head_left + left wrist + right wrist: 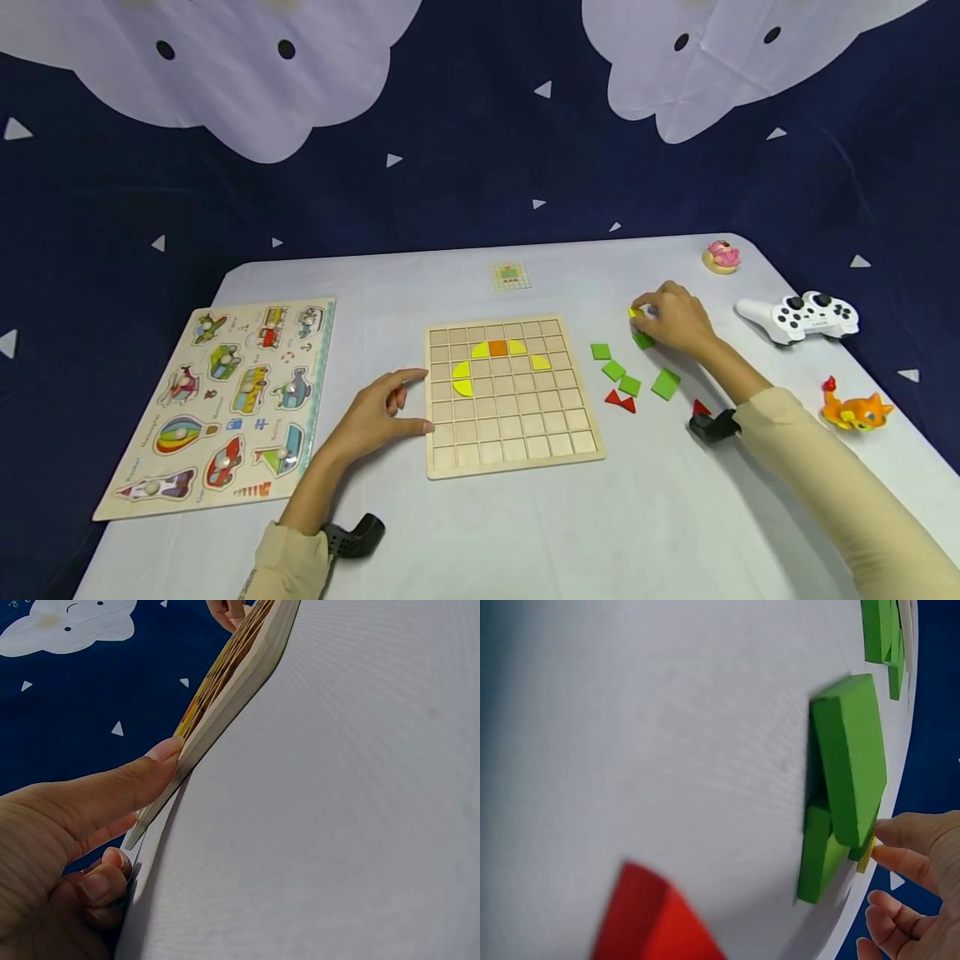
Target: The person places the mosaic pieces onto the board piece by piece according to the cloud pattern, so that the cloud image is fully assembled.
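Note:
A wooden grid board (517, 425) lies on the table, with an orange square (498, 348) and several yellow quarter-circle pieces (462, 388) in its upper cells. My left hand (378, 417) is at the board's left edge, thumb and index finger spread and touching the rim. In the left wrist view the thumb (142, 780) lies against that edge. To the right of the board my right hand (675, 318) pinches a small yellow piece (866, 856) between thumb and fingertip. A green square (643, 341) lies just below that hand.
Green squares (629, 385) and red triangles (620, 402) are scattered right of the board. A small pattern card (510, 276) lies behind it. The vehicle puzzle (225, 408) is at left. A white game controller (798, 318), an orange toy figure (857, 412) and a pink toy (722, 257) stand at right.

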Available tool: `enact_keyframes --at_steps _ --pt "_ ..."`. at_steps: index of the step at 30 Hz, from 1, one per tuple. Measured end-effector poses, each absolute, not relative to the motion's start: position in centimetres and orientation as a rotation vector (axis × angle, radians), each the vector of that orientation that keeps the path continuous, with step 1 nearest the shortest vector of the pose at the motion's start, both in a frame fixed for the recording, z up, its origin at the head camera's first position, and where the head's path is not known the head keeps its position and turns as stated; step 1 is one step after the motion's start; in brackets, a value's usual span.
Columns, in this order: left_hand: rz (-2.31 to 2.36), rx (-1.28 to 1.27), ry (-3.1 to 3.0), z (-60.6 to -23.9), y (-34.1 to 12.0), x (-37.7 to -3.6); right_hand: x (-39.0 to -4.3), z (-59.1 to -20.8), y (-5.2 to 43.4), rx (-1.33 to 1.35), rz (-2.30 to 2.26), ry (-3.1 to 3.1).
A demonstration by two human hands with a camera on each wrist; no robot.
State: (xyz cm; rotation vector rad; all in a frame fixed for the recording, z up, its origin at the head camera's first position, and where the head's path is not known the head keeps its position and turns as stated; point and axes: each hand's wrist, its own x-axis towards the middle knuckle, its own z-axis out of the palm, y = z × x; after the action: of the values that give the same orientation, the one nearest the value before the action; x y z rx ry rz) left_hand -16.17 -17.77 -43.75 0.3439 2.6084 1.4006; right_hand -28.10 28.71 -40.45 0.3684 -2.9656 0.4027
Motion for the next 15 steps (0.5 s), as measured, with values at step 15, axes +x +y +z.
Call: enact_keyframes --at_steps 15 --pt "1.388 0.347 2.621 -43.74 -17.75 -16.16 -27.90 -40.59 29.23 0.245 0.545 -3.009"
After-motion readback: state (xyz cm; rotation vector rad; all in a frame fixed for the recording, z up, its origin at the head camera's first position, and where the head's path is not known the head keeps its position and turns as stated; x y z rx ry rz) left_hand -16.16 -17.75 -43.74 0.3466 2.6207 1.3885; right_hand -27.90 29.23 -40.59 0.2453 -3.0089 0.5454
